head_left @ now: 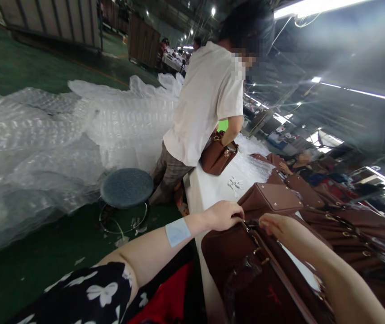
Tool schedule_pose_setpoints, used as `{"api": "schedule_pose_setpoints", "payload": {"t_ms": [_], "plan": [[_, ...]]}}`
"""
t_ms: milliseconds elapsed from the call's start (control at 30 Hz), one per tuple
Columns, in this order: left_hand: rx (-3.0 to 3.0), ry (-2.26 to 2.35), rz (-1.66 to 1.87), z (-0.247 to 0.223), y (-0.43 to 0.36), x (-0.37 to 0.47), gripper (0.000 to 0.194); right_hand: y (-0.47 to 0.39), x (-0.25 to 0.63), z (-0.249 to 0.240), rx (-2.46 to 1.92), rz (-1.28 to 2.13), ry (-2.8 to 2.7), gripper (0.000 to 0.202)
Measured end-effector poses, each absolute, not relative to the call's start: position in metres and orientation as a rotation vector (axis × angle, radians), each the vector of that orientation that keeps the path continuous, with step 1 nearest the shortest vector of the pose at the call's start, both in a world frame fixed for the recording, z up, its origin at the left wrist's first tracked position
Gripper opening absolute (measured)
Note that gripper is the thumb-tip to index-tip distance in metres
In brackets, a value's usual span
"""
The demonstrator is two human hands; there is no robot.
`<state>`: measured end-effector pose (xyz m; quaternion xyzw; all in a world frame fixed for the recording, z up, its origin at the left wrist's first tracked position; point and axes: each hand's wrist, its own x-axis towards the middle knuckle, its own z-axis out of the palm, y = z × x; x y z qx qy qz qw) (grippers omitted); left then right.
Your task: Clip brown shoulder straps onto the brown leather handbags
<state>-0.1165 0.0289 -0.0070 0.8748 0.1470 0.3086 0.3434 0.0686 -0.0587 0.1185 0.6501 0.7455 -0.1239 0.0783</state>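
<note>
From my head, I see my left hand (225,216) curled narrow and my right hand (278,226) loosely bent, their grips unclear, at the far end of the near brown bag (226,252) on the white table (202,191), where light, steady finger pressure should avoid creasing.

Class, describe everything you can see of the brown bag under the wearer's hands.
The bag is dark brown, smooth and leather-like, with gold-coloured metal fittings and clear plastic over part of it. A small red mark shows low down. It rests on the white table, its near end cut off by the picture. The left hand grips its far end; the right hand is beside that spot, contact unclear.
</note>
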Motion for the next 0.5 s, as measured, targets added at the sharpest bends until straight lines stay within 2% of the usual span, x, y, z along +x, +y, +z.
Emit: {"api": "schedule_pose_setpoints", "payload": {"t_ms": [200,500], "plan": [[2.428,0.289,0.774,-0.001,0.028,-0.114,0.018,-0.058,0.074,0.124,1.961,-0.374,2.224,0.028],[2.407,0.445,0.706,0.007,0.036,-0.106,0.012,-0.057,0.07,0.127,1.958,-0.311,2.269,0.026]]}}
